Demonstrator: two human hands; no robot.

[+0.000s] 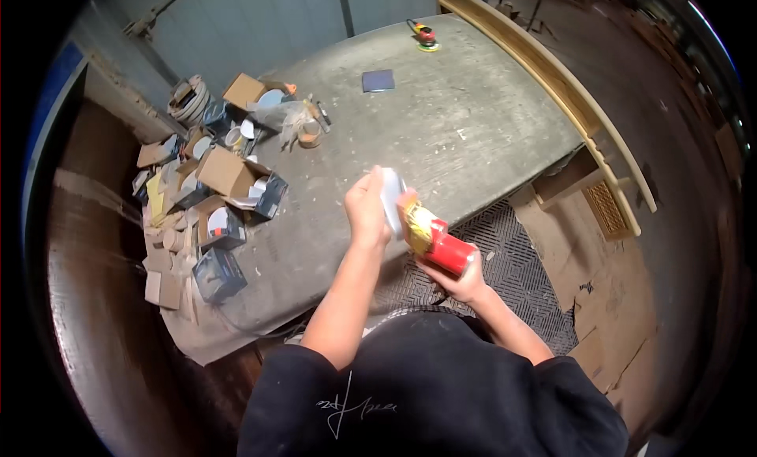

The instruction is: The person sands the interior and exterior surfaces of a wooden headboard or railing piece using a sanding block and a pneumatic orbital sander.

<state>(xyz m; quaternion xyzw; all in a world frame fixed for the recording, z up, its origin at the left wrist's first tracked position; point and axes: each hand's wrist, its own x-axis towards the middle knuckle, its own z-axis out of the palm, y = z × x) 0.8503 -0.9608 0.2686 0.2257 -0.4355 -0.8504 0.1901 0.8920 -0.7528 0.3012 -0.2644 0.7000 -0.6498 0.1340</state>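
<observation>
Two hands meet above the near edge of the tabletop [441, 134]. We see the right hand [461, 279] clenched round a red and yellow tool [438, 240], its long axis running up-left toward the left hand [367, 208], whose fingers pinch a white disc [392, 201] (touching the tool's far end).

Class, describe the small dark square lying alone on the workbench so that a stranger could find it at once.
Start at the big grey workbench and look to its far end. The dark square lies flat there, between the box pile and the sander. Unlike the boxes, it is thin, bluish and alone.
</observation>
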